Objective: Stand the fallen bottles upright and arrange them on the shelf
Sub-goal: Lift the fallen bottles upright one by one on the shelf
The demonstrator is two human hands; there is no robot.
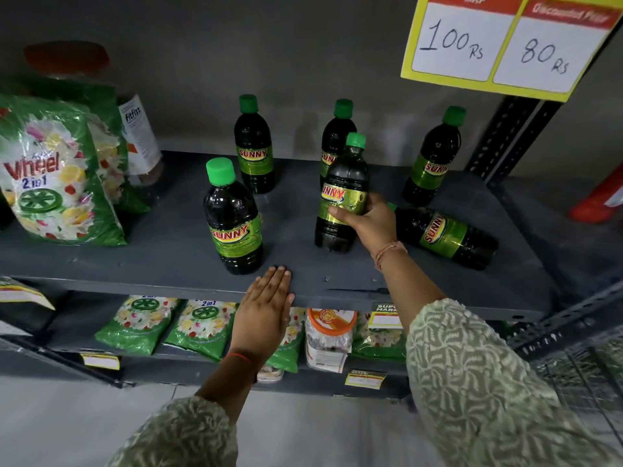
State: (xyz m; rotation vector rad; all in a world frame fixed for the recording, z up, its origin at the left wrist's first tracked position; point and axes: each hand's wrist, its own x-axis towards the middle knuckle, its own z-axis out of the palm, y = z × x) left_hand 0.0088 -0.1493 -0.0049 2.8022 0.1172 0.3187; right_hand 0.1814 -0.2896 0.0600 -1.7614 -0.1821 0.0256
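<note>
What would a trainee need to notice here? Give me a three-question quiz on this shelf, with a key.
1. How many Sunny bottles stand upright on the shelf, counting the one that is gripped?
2. True or false: the left hand holds a bottle.
3. Which bottle remains to be stood up? A) the front left bottle B) the fallen bottle beside the right hand C) the back right bottle

Key
1. Five; the right hand grips the held bottle around its label.
2. False; it lies flat on the shelf's front edge.
3. B; it lies on its side.
</note>
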